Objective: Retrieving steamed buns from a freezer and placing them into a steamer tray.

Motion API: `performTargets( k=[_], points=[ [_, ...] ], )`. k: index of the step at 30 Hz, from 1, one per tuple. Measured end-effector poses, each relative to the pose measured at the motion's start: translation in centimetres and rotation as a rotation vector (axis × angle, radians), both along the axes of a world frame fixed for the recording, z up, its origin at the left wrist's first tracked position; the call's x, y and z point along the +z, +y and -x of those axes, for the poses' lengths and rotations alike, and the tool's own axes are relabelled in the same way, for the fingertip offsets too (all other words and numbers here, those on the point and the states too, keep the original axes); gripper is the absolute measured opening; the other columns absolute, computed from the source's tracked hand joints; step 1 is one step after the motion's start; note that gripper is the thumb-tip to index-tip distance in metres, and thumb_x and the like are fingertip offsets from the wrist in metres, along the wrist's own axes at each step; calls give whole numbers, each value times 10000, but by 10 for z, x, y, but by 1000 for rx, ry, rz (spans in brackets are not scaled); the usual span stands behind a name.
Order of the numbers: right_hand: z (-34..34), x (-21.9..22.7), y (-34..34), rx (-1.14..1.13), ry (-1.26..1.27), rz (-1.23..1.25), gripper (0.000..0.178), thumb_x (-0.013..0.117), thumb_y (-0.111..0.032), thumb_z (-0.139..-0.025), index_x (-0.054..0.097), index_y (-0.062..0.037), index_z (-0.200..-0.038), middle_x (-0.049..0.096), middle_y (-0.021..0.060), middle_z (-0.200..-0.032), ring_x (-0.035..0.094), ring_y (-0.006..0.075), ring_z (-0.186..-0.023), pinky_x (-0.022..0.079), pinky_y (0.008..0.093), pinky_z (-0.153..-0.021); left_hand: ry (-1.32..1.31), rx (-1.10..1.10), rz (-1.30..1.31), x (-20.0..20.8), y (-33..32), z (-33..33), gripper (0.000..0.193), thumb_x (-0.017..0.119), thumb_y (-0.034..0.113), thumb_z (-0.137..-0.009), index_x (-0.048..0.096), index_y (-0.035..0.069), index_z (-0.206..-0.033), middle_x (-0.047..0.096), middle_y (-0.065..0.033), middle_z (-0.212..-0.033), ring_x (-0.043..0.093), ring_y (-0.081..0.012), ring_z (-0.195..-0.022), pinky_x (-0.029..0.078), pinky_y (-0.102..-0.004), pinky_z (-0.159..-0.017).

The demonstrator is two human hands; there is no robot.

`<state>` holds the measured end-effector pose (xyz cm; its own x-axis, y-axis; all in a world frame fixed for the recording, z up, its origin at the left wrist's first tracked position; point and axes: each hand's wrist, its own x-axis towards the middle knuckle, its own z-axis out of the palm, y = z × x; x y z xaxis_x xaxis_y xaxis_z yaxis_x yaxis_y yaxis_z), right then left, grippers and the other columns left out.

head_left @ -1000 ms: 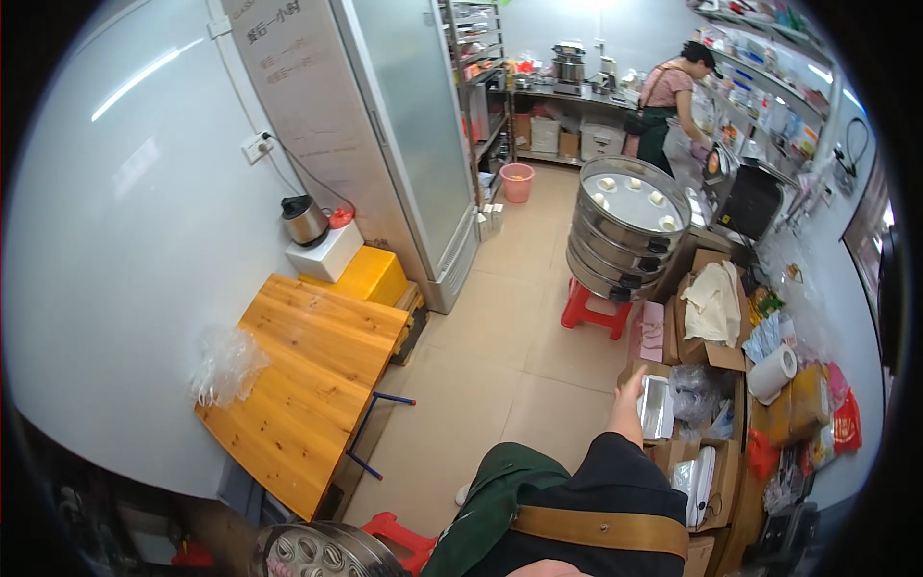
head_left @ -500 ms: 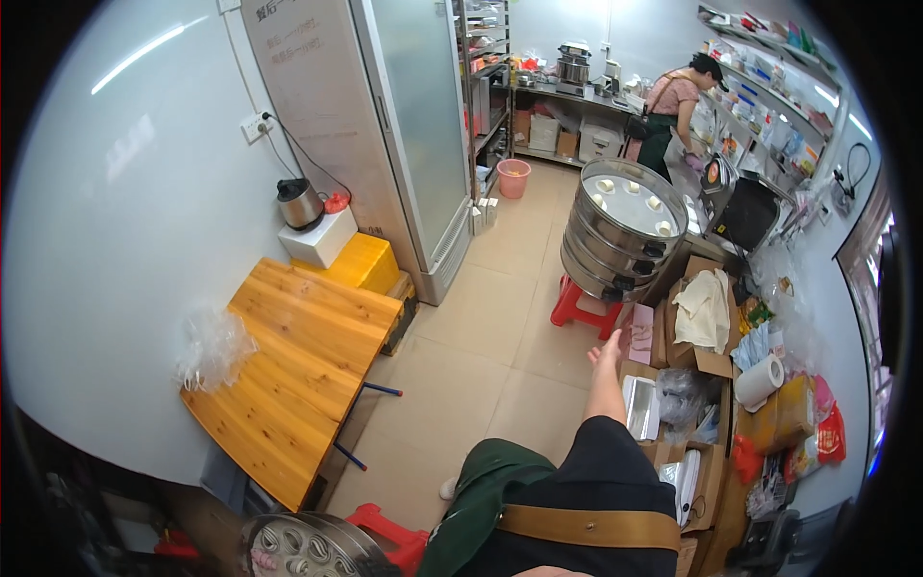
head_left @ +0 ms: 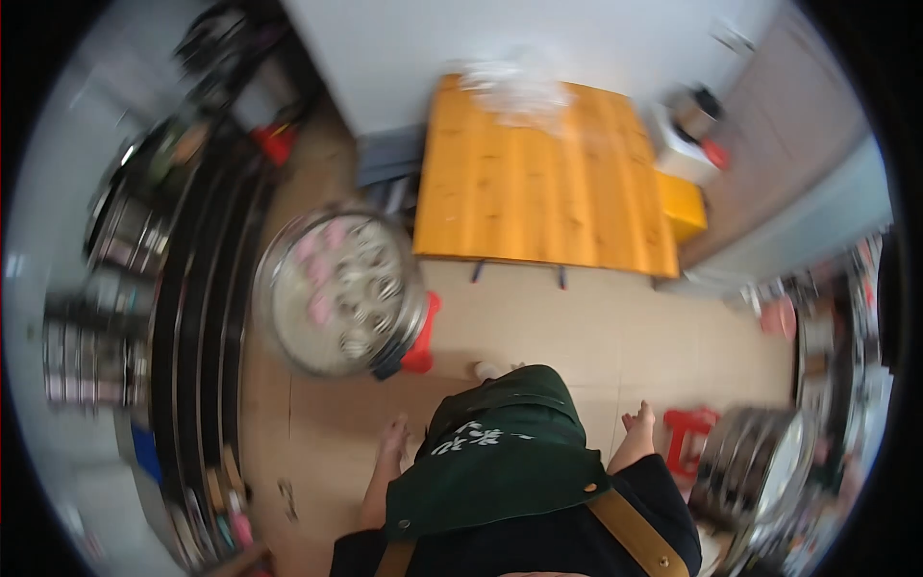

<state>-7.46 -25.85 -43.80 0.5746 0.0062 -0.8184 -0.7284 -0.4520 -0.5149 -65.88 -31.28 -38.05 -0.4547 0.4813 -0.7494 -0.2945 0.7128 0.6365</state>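
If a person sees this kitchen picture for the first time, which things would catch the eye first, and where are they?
Probably the bright orange wooden table at the top centre, against the pale wall, with a crumpled clear plastic bag on its far edge. Next, the round metal steamer tray left of centre, holding pink and pale buns above a red stool. Below, both hands, left and right, hang empty beside a dark green apron.

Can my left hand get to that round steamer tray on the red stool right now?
Probably yes: the left hand hangs empty below the steamer tray, with bare floor between them.
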Motion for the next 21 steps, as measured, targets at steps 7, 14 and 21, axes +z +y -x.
performTargets(
  k=[7, 14, 21],
  points=[
    [85, 30, 190, 1007, -193, 77, 515, 546, -313, -822, 413, 16, -1196, 485, 167, -1104, 540, 318, -911, 495, 415, -656, 66, 327, 104, -45, -116, -13, 325, 591, 270, -776, 583, -47, -842, 538, -44, -673, 525, -131, -575, 444, -272, -540],
    [225, 39, 306, 1696, -290, -47, 422, 551, -293, -803, 509, 20, -1083, 561, 99, -867, 573, 198, -728, 492, 345, -569, -68, 792, 148, -26, -177, -73, 253, 574, 254, -810, 495, 18, -761, 473, -43, -614, 462, -140, -487, 384, -267, -435],
    [368, 3, 285, 2276, -318, -239, 298, 593, -277, -767, 581, 7, -857, 585, 73, -684, 548, 138, -563, 435, 261, -431, -164, 1098, 221, -4, -200, -95, 180, 576, 189, -794, 544, 12, -795, 480, -42, -567, 498, -161, -459, 395, -301, -405]
  ],
)
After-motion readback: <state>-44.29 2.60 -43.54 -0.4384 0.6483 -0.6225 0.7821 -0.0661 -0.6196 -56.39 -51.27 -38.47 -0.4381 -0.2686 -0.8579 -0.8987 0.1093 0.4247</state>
